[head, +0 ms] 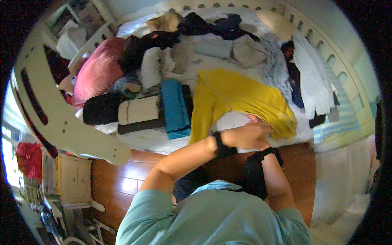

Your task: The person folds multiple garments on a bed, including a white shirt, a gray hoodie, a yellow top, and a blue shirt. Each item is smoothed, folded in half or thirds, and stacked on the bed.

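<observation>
A yellow long-sleeved garment (pixel 242 92) lies spread on the white bed sheet (pixel 150 141), its fabric bent in an arch. At the near right part of the garment, my left hand (pixel 254 120) and my right hand (pixel 249 133) overlap, one crossing the other. Both wrists wear black bands. The fingers are partly hidden by each other and by cloth, so their grip cannot be made out. Left of the garment lies a folded teal cloth (pixel 175 107), beside a folded beige cloth (pixel 139 110) and a folded black cloth (pixel 102 108).
A pink pillow or cushion (pixel 99 70) rests at the left. Dark clothes (pixel 196 24) lie along the back, and a white garment (pixel 314 76) at the right. The cream bed rail (pixel 92 137) curves along the left; a cream cabinet (pixel 75 177) stands beyond it.
</observation>
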Action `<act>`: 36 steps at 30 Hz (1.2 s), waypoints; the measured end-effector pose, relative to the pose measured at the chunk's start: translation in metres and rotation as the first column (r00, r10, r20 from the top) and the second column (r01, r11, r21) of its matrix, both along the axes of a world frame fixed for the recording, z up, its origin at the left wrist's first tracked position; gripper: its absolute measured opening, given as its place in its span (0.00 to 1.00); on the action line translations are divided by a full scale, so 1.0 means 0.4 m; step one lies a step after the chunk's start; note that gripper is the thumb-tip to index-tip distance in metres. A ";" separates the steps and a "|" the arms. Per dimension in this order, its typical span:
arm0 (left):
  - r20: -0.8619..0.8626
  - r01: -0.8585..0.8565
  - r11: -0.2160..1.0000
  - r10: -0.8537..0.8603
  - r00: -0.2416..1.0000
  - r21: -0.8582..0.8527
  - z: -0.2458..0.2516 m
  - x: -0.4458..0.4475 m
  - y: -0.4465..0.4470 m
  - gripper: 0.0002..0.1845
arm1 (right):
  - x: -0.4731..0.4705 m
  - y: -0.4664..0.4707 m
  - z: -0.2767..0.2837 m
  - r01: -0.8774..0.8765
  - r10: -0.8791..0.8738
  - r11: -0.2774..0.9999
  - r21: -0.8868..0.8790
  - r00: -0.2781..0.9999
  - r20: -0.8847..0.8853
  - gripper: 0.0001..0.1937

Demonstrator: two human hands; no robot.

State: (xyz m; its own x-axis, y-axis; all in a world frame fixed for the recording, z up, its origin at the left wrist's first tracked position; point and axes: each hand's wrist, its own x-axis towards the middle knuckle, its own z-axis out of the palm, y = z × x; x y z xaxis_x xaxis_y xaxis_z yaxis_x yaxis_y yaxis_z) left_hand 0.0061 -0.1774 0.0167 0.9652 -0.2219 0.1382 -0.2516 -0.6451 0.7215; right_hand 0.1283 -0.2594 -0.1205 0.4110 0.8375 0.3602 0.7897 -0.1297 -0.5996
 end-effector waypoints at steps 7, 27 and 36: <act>0.243 -0.704 0.681 0.661 0.710 0.203 -0.142 -0.261 0.140 0.27 | 0.033 -0.117 0.021 0.326 -0.163 0.931 0.164 0.773 -0.613 0.09; -0.412 -0.669 0.722 0.562 0.717 -0.180 -0.133 -0.295 0.038 0.28 | -0.171 0.023 0.236 -0.213 -0.006 0.963 -0.164 0.591 -0.807 0.15; 0.370 -0.867 0.490 0.825 0.427 -0.091 -0.145 -0.148 0.206 0.24 | -0.130 -0.170 0.453 -0.005 0.145 0.982 0.188 0.658 -0.739 0.18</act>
